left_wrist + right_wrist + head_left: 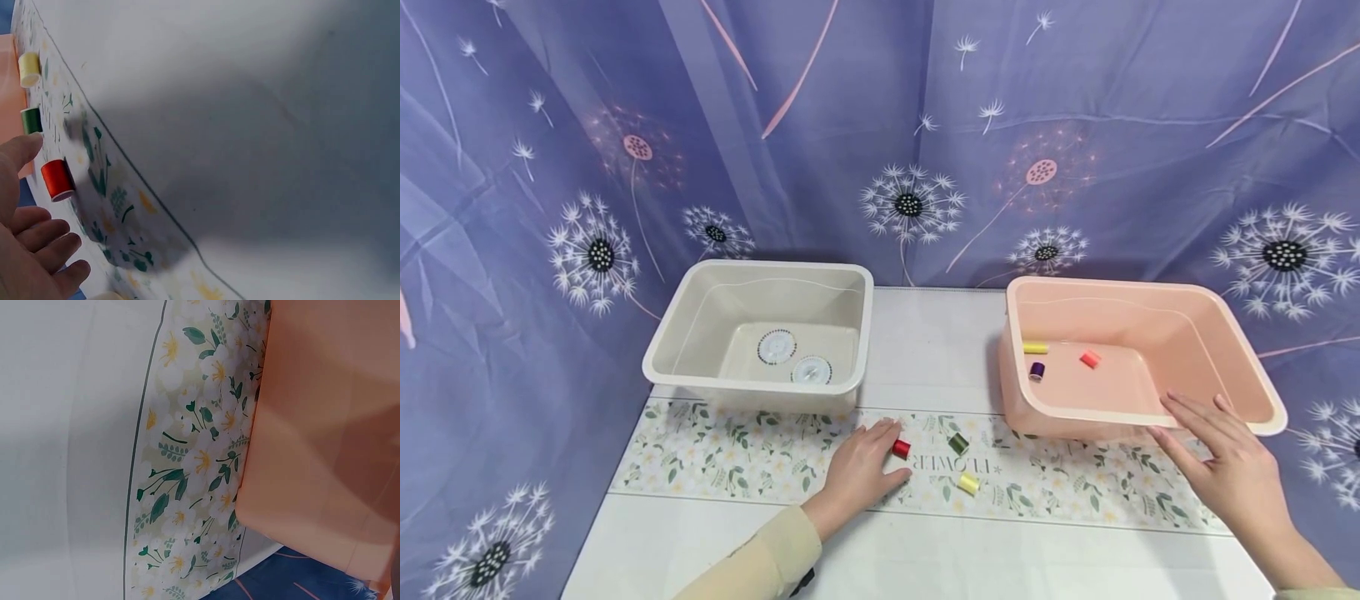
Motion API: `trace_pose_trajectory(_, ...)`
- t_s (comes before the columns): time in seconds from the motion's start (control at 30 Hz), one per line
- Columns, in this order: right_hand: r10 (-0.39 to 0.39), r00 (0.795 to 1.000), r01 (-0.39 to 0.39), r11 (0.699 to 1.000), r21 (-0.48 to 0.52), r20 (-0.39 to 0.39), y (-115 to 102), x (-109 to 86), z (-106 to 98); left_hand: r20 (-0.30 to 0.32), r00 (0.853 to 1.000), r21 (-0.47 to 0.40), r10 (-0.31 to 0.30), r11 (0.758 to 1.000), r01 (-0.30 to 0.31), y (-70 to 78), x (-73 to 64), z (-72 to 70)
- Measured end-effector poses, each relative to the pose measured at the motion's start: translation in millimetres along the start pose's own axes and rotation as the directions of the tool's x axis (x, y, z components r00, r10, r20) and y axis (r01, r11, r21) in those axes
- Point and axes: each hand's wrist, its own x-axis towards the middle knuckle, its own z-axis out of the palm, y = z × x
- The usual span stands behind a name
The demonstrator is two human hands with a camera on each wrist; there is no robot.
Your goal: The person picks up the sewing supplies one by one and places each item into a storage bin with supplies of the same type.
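My left hand is at the red thread spool, fingers spread and thumb apart. In the left wrist view, the red spool lies in the gap between thumb and fingers, with no grip on it. To its right are a dark green thread spool and a yellow thread spool. Over the front rim of the pink basin extends my right hand, its fingers fairly straight and holding nothing. Inside that basin lie another yellow spool, a purple spool and an orange-red spool.
A beige basin at the left back contains two round pin wheels. Both basins stand on a white tablecloth with a floral band. Behind and beside the table hangs a purple dandelion-print curtain.
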Motion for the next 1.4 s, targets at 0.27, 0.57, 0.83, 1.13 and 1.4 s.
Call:
trace_pose_trajectory(0.27,0.013,1.000,-0.013,1.000,-0.002,0.005,0,-0.2,0,-0.044,0.998,0.091,0.043,0.995,-0.039,-1.2,-0.7,6.4)
trace_pose_trajectory(0.57,0.017,1.000,-0.017,1.000,-0.005,-0.001,0,0.7,0,-0.055,0.997,0.132,0.055,0.990,-0.048,-1.1,-0.1,11.2)
trace_pose_trajectory(0.83,0.018,1.000,-0.018,1.000,-0.005,0.006,-1,1.1,0,-0.121,0.986,0.165,0.113,0.982,-0.093,-0.3,2.4,16.3)
trace_pose_trajectory(1.13,0.027,1.000,-0.027,1.000,-0.012,0.016,-2,2.3,0,-0.145,0.980,0.155,0.135,0.982,-0.113,-0.2,3.7,20.2)
trace_pose_trajectory(1.4,0.030,0.999,-0.030,1.000,-0.008,0.016,-1,0.7,-1,-0.159,0.979,0.178,0.125,0.979,-0.096,-3.7,1.0,18.9)
